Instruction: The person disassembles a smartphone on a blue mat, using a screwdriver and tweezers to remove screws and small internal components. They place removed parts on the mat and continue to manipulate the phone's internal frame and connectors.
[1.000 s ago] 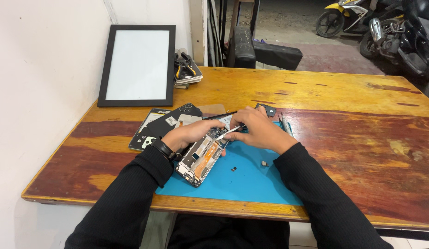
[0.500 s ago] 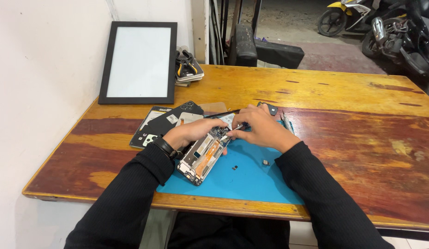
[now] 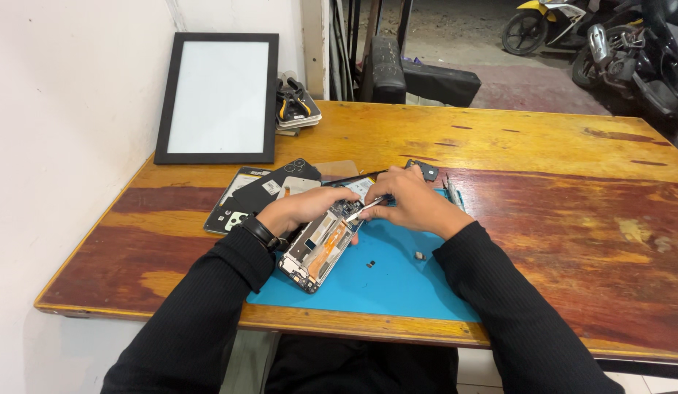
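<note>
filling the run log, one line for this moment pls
left hand steadies opened phone | right hand holds tweezers, tips at its top end | blue mat under | wooden table

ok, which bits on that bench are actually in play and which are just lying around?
In play:
- opened phone, held by left hand
- metal tweezers in right hand
- blue mat

Lying about:
- black framed panel
- back covers
- pliers
- loose small parts

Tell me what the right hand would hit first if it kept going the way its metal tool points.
Most likely the opened phone: the right hand aims its tweezers down-left, with the tip at the phone's upper end, beside the left hand. Depth is hard to judge.
</note>
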